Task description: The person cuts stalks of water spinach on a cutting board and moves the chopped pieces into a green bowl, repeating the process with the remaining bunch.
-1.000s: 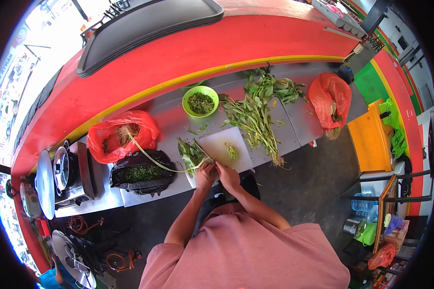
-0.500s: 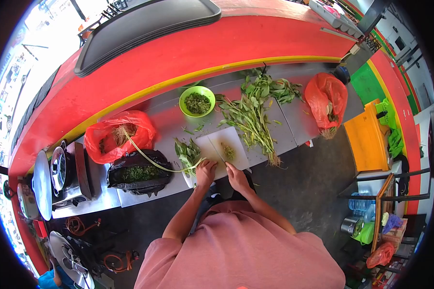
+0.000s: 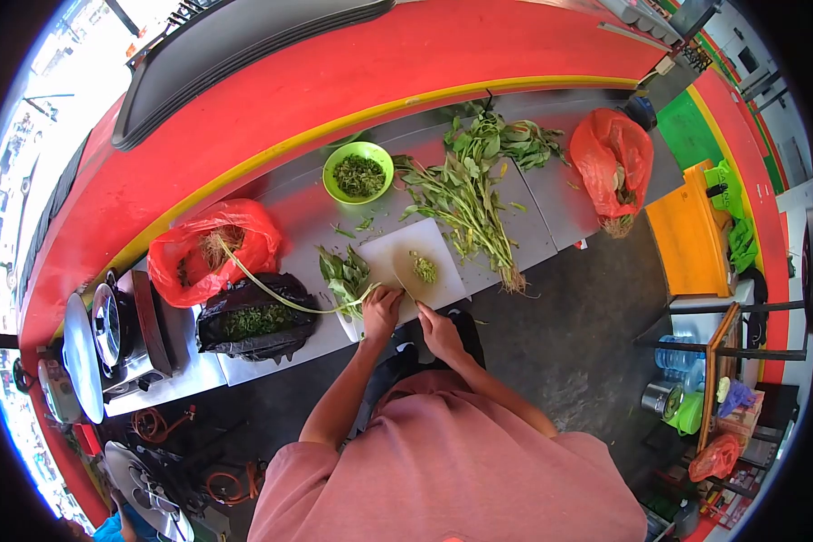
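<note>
On the white cutting board lies a small pile of chopped green pieces. My left hand is closed on the green stems at the board's left part, with leaves sticking out beyond it. My right hand is closed round a knife, whose thin blade points up across the board between the hand and the pile. A green bowl of chopped greens stands behind the board. Long leafy stems with roots lie to the right.
At the left are a red bag with roots, a black bag of chopped greens and a stove with a pot. A red bag sits at the right end. A person's blue sleeve shows at bottom left.
The view has shifted slightly, so the table's things sit a little higher and further left. Both hands stay at the board, closed as before.
</note>
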### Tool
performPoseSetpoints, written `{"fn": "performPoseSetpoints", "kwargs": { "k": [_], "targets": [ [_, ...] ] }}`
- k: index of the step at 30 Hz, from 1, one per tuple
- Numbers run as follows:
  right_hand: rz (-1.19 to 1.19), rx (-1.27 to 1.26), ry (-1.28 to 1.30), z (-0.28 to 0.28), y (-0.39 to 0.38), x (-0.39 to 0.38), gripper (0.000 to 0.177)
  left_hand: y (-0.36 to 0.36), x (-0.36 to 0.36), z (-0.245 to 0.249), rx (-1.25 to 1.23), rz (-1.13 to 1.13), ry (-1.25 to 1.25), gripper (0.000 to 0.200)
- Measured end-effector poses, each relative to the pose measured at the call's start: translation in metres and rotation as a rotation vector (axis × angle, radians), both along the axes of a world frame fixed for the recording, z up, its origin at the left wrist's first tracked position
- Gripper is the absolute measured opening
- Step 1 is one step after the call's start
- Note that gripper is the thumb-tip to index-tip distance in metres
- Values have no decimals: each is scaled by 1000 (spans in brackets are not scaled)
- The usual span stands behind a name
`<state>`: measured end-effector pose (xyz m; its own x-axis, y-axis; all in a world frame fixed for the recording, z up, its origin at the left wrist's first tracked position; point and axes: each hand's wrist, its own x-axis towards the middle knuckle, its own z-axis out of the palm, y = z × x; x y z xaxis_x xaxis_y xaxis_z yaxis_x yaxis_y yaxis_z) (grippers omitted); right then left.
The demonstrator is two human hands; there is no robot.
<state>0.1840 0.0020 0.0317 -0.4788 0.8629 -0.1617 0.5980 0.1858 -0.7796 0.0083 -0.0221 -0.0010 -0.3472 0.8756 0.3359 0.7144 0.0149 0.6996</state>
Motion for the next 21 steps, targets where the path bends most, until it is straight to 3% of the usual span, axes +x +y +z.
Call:
{"fn": "performPoseSetpoints", "kwargs": {
  "k": [6,11,21],
  "targets": [
    [18,104,-87,-7,7,-12,37,-2,-2,3,-23,-16,20,14],
    [35,-2,-162,14,15,-14,37,0,-2,2,10,-21,-22,13],
    [-3,143,-32,-3,21,-31,34,1,-2,8,11,-31,-69,12]
  ]
}}
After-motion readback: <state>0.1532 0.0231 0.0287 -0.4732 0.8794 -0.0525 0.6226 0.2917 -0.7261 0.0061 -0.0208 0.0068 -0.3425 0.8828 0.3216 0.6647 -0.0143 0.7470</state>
